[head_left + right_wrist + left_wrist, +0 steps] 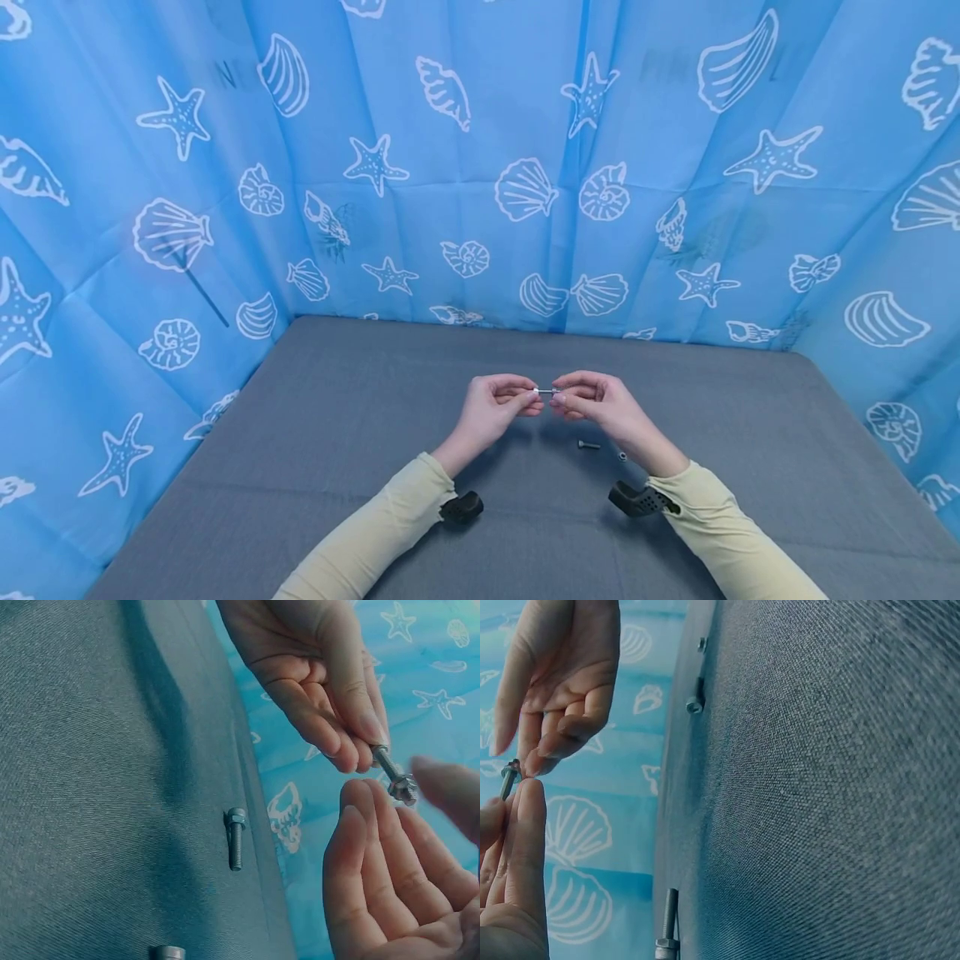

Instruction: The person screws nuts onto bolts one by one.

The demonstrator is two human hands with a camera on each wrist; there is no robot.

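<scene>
Both hands meet over the table, holding one small metal bolt (386, 761) between them. My left hand (491, 406) pinches the bolt's head end between thumb and fingertips. At the other end is a nut (403, 789) on the thread. My right hand (600, 406) has its thumb and fingertips around that nut; its thumb is blurred in the right wrist view. In the left wrist view, the left fingers (529, 832) hide part of the bolt, while the nut shows near the right fingertips.
On the grey table (360, 417) below the right hand lies another bolt (588, 445) with a nut near its head. A small metal piece (622, 456) sits closer to the right wrist. The left wrist view shows a further bolt with a nut (669, 922). A blue patterned curtain (480, 167) hangs behind.
</scene>
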